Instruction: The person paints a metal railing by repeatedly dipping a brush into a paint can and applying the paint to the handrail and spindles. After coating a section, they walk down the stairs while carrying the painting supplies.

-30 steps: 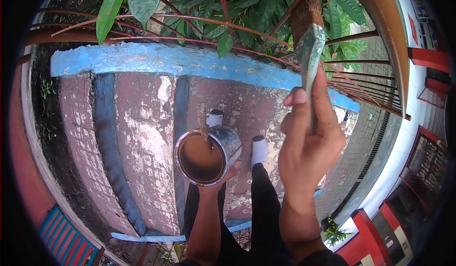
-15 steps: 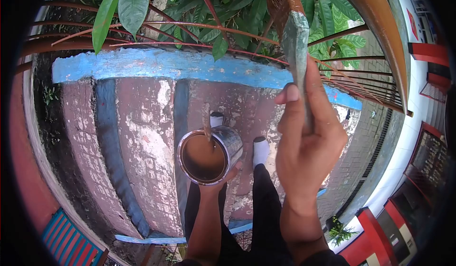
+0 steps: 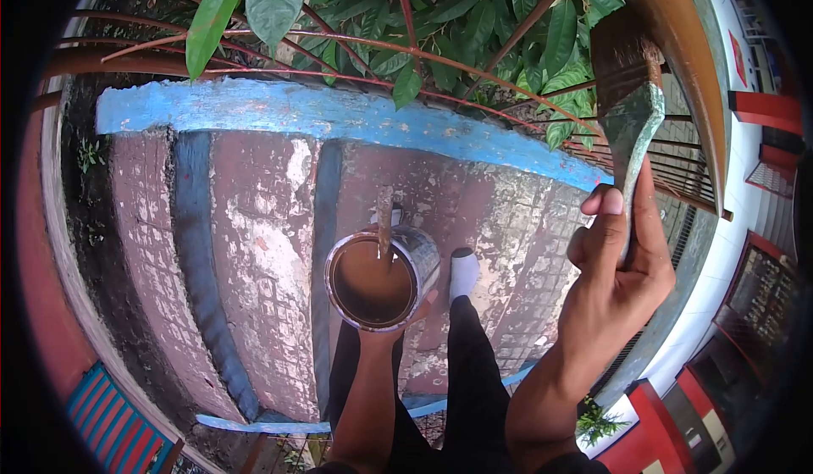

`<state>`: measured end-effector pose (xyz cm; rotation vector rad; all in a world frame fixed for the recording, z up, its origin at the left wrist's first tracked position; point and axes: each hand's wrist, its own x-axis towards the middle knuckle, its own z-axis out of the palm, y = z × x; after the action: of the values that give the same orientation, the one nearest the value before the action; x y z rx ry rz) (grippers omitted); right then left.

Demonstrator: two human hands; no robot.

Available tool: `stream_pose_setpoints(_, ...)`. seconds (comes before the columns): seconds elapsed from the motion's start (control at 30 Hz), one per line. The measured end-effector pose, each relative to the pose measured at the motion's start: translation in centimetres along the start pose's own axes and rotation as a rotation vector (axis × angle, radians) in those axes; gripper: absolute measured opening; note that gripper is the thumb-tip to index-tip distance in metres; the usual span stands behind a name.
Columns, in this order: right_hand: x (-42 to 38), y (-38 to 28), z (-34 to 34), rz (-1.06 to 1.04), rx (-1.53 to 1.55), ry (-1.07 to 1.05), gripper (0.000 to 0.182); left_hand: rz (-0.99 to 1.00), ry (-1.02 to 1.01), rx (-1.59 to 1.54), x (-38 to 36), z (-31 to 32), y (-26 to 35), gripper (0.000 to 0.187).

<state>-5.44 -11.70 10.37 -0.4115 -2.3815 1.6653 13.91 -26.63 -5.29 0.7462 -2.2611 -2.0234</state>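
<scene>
My left hand [image 3: 426, 306] is closed around a paint can [image 3: 423, 258] from below and behind, and most of its fingers are hidden by the can. Brown paint [image 3: 371, 286] lies inside, and a paint-crusted stick [image 3: 384, 220] leans out over the rim. At the right, my right hand [image 3: 622, 258] grips a wide paintbrush [image 3: 637, 127] by its handle, bristles up. Brown paint coats the bristles, and the green handle is worn. The bristles are right at a curved brown metal rail [image 3: 682, 67], overlapping its edge in this view.
Thin brown bars [image 3: 406, 46] and leafy branches [image 3: 474, 16] cross the top. My feet [image 3: 463, 272] in pale socks stand on a worn, peeling surface [image 3: 262, 245] with a blue edge [image 3: 279, 105]. A slatted blue and red panel [image 3: 114, 419] is at the lower left.
My right hand has moved right with the paintbrush, bringing the bristles from the leaves to the curved rail. The can has shifted slightly right in view, still in my left hand.
</scene>
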Motion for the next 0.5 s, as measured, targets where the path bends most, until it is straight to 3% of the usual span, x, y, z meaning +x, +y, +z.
stream_pose_setpoints(0.3,-2.4,-2.4,4.0,-0.142,-0.142,-0.121,0.046,0.053,-0.003,0.088,-0.3,-0.7,-1.5,0.105)
stream_pose_setpoints(0.4,-2.9,-2.0,4.1,-0.303,-0.160,-0.114,0.049,0.053,0.001,0.087,-0.3,-0.5,-2.1,0.104)
stream_pose_setpoints(0.5,-3.4,-2.4,3.9,-0.362,-0.110,-0.253,0.053,0.050,-0.003,0.094,-1.1,-0.9,-2.4,0.104)
